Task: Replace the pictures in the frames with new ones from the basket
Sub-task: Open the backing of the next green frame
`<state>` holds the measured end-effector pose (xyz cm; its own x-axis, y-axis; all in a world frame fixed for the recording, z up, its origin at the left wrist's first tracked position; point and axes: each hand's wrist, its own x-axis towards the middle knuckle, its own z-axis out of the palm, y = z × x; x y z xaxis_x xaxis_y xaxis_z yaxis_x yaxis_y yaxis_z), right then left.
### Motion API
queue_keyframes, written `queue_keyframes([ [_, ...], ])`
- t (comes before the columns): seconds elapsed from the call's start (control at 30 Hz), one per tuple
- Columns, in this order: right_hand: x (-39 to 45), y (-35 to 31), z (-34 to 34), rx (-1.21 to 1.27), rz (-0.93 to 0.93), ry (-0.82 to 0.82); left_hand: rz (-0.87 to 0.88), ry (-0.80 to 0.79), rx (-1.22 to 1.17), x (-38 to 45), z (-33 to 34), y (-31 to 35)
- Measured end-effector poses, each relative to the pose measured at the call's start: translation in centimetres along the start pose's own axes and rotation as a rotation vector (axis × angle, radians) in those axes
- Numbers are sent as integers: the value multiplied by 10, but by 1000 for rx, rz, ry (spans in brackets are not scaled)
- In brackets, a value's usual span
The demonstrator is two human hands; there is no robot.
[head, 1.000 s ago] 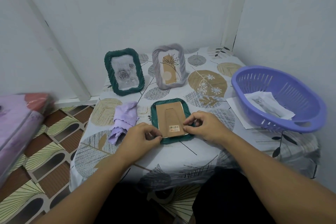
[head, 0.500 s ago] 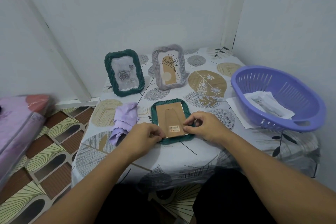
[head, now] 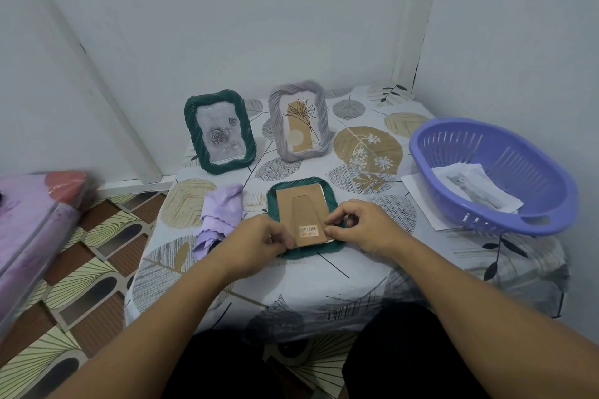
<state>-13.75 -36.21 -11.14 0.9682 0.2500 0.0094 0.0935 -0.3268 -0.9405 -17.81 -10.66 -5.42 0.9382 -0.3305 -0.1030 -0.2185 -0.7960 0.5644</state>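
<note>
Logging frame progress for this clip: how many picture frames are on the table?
3: a green frame and a grey frame standing at the back, and a second green one face-down under both hands.

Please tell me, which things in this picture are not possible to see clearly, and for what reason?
All in the head view:
- Front of the green frame lying face down: hidden by its brown cardboard back.
- Near corners of that back: covered by the left hand and right hand.
- Barcode sticker: print too small.
- White papers in the purple plastic basket: images too faint.
- Pink bundle: blurred, cut off by the left edge.
</note>
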Motion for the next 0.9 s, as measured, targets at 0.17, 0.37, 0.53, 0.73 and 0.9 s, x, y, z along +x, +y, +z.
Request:
queue_keyframes([
  [0.17, 1, 2, 0, 19, 1, -1, -43, 234, -240, 7, 17, -10],
  [0.37, -1, -3, 0, -7, 3, 0, -37, 489, -121, 12, 40, -20],
  [0.53, -5, -21, -12, -10, 29, -86, -40, 515, -120, 12, 40, -20],
  [0.73, -8, -31, -21, -269, -5, -94, -59, 533, -157, 16, 42, -21],
  [0.9, -12, -33, -22, -383, -17, -114, -62, 537, -161, 17, 43, -23],
])
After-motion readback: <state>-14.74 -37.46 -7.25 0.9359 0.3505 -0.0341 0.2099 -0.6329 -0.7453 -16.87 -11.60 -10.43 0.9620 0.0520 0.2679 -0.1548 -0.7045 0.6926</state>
